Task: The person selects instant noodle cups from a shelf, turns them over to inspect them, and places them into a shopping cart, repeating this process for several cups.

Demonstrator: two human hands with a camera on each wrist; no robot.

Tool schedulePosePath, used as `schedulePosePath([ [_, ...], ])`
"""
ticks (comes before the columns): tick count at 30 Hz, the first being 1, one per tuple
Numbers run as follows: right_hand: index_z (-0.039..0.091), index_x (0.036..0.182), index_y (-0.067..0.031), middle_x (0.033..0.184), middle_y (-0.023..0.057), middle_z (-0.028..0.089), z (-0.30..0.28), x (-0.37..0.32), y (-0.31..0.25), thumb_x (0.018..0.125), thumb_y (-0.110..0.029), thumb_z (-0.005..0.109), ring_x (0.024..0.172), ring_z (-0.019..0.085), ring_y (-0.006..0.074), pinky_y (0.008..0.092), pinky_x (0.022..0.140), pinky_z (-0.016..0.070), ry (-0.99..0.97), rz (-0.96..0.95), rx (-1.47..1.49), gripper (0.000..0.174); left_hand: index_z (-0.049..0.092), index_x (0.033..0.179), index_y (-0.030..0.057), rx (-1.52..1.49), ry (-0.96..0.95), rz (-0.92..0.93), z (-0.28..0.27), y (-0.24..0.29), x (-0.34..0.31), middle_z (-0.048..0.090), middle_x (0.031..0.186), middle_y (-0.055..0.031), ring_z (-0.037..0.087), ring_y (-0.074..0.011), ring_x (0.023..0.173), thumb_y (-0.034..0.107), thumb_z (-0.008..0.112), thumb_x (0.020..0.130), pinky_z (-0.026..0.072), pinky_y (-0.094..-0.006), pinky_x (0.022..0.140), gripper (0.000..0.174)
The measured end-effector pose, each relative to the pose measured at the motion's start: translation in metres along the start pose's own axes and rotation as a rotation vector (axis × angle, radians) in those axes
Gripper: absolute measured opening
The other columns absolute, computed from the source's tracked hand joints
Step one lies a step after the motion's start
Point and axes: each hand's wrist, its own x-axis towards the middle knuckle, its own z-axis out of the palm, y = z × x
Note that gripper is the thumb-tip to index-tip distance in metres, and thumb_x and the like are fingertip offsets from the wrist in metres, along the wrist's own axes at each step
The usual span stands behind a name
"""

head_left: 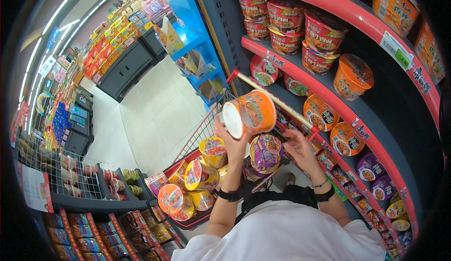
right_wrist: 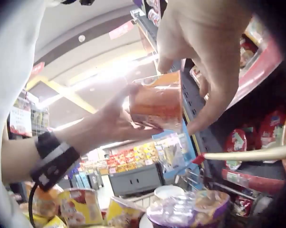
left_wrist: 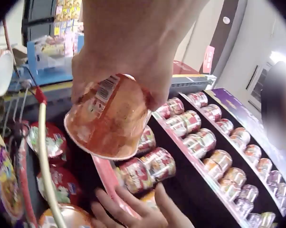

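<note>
My left hand (head_left: 232, 143) grips an orange noodle tub (head_left: 260, 111) in front of my chest, above the cart. The tub lies tilted, its white base turned to the left in the head view. In the left wrist view the fingers wrap the orange tub (left_wrist: 109, 118), and a barcode shows on its side. My right hand (head_left: 300, 150) is raised just right of the tub, fingers loosely spread and nothing in them. Below the hands, a purple noodle tub (head_left: 265, 153) rests at the cart's near end. In the right wrist view my right hand (right_wrist: 204, 57) is close beside the held tub.
The shopping cart (head_left: 190, 141) has a pale handle bar (head_left: 272, 101) and carries several yellow noodle tubs (head_left: 199, 174). On the right, red-edged shelves (head_left: 324, 80) hold red noodle tubs (head_left: 324, 31) and a lone orange tub (head_left: 354, 77). A blue display rack (head_left: 190, 40) stands ahead beside the tiled aisle (head_left: 150, 106).
</note>
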Motion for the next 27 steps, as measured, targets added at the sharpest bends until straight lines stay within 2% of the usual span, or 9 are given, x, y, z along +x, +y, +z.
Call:
schedulePosePath([
  [4, 0.029, 0.143, -0.0097, 0.133, 0.0084, 0.045, 0.009, 0.011, -0.051, 0.094, -0.020, 0.056, 0.111, 0.053, 0.0156, 0.0319, 0.088, 0.0509, -0.010, 0.085, 0.551, 0.056, 0.007, 0.148, 0.0050, -0.442, -0.156, 0.065, 0.039, 0.057, -0.042, 0.023, 0.145, -0.0144, 0.032, -0.0275, 0.132, 0.022, 0.078, 0.072, 0.0304, -0.0386, 0.107, 0.106],
  [6, 0.025, 0.145, -0.0098, 0.135, 0.0075, 0.043, -0.001, 0.013, -0.058, 0.095, -0.021, 0.056, 0.117, 0.050, 0.0157, 0.0327, 0.091, 0.0495, 0.028, 0.098, 0.698, 0.060, 0.003, 0.147, 0.0065, -0.580, -0.230, 0.140, 0.056, 0.072, -0.056, 0.023, 0.144, -0.0125, 0.032, -0.0251, 0.132, 0.002, 0.075, 0.067, 0.0302, -0.0376, 0.109, 0.108],
  [11, 0.032, 0.141, -0.0059, 0.141, 0.0078, 0.036, -0.043, 0.018, -0.068, 0.088, -0.018, 0.063, 0.126, 0.040, 0.0183, 0.0350, 0.105, 0.0352, 0.171, -0.146, 0.517, 0.062, 0.001, 0.147, 0.0064, -0.689, -0.372, 0.112, 0.081, 0.084, -0.061, 0.023, 0.145, -0.0126, 0.029, -0.0256, 0.135, 0.019, 0.088, 0.061, 0.0287, -0.0391, 0.110, 0.122],
  [14, 0.031, 0.141, -0.0055, 0.143, 0.0096, 0.033, -0.062, 0.016, -0.074, 0.082, -0.020, 0.069, 0.134, 0.031, 0.0216, 0.0363, 0.109, 0.0275, 0.235, -0.252, 0.453, 0.072, 0.007, 0.144, 0.0069, -0.781, -0.444, 0.025, 0.090, 0.089, -0.062, 0.022, 0.146, -0.0126, 0.027, -0.0249, 0.135, 0.045, 0.087, 0.060, 0.0251, -0.0393, 0.111, 0.122],
  [18, 0.015, 0.147, -0.0088, 0.146, 0.0101, 0.030, -0.078, 0.006, -0.087, 0.076, -0.024, 0.076, 0.135, 0.031, 0.0236, 0.0386, 0.111, 0.0266, 0.265, -0.299, 0.621, 0.094, 0.012, 0.141, 0.0071, -0.646, -0.527, -0.032, 0.097, 0.103, -0.067, 0.021, 0.146, -0.0127, 0.027, -0.0248, 0.136, 0.044, 0.085, 0.064, 0.0246, -0.0390, 0.111, 0.113],
  [21, 0.011, 0.149, -0.0091, 0.148, 0.0110, 0.027, -0.093, -0.002, -0.091, 0.060, -0.021, 0.089, 0.136, 0.030, 0.0248, 0.0418, 0.111, 0.0292, 0.234, -0.409, 0.627, 0.119, 0.014, 0.141, 0.0075, -0.641, -0.662, 0.083, 0.112, 0.105, -0.063, 0.019, 0.147, -0.0148, 0.027, -0.0264, 0.135, 0.034, 0.084, 0.065, 0.0242, -0.0410, 0.111, 0.107],
  [23, 0.012, 0.148, -0.0084, 0.148, 0.0111, 0.028, -0.111, -0.007, -0.092, 0.058, -0.019, 0.090, 0.135, 0.033, 0.0247, 0.0416, 0.110, 0.0322, 0.282, -0.468, 0.507, 0.119, 0.020, 0.141, 0.0058, -0.529, -0.657, 0.345, 0.126, 0.117, -0.056, 0.022, 0.147, -0.0177, 0.031, -0.0299, 0.133, 0.021, 0.082, 0.066, 0.0262, -0.0435, 0.110, 0.098],
  [24, 0.014, 0.148, -0.0077, 0.147, 0.0113, 0.030, -0.122, -0.009, -0.092, 0.056, -0.017, 0.090, 0.133, 0.036, 0.0245, 0.0414, 0.108, 0.0352, 0.312, -0.523, 0.389, 0.120, 0.020, 0.141, 0.0058, -0.533, -0.661, 0.349, 0.134, 0.124, -0.050, 0.022, 0.147, -0.0177, 0.031, -0.0299, 0.133, 0.021, 0.082, 0.066, 0.0262, -0.0435, 0.110, 0.098],
  [27, 0.024, 0.143, -0.0048, 0.138, 0.0105, 0.040, -0.151, -0.005, -0.102, 0.054, -0.014, 0.091, 0.127, 0.043, 0.0232, 0.0395, 0.105, 0.0399, 0.428, -0.529, 0.233, 0.112, 0.036, 0.137, 0.0011, -0.112, -0.626, 0.690, 0.150, 0.158, -0.041, 0.040, 0.137, -0.0156, 0.035, -0.0285, 0.132, 0.012, 0.075, 0.075, 0.0293, -0.0414, 0.107, 0.074],
])
